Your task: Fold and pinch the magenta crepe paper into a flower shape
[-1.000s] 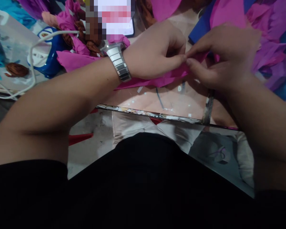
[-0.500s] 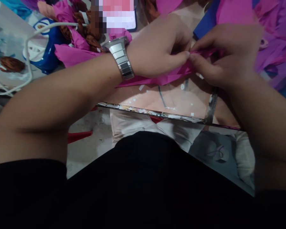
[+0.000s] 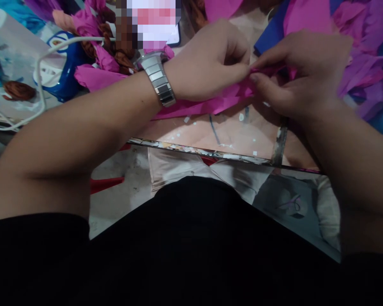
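Observation:
A thin bright pink sheet [image 3: 207, 105] lies creased along the table under my wrists; whether it is cloth or paper I cannot tell. My left hand [image 3: 207, 63], with a metal watch [image 3: 161, 80] at the wrist, pinches the sheet between thumb and curled fingers. Right beside it, my right hand [image 3: 309, 76] pinches the same pink material between thumb and forefinger. The fingertips of both hands nearly meet, and the folds between them are partly hidden.
A phone [image 3: 175, 36] lies at the back, partly blurred out. Left of it are brown bundles [image 3: 124, 59], a blue-and-white power strip [image 3: 67, 80] and a white cable [image 3: 40, 80]. Purple material [image 3: 367, 72] is heaped at right. The table's front edge [image 3: 204, 152] is worn.
The view has shifted slightly, so the phone and power strip appear a little lower. Both hands keep their pinch on the pink sheet, with only small finger movement.

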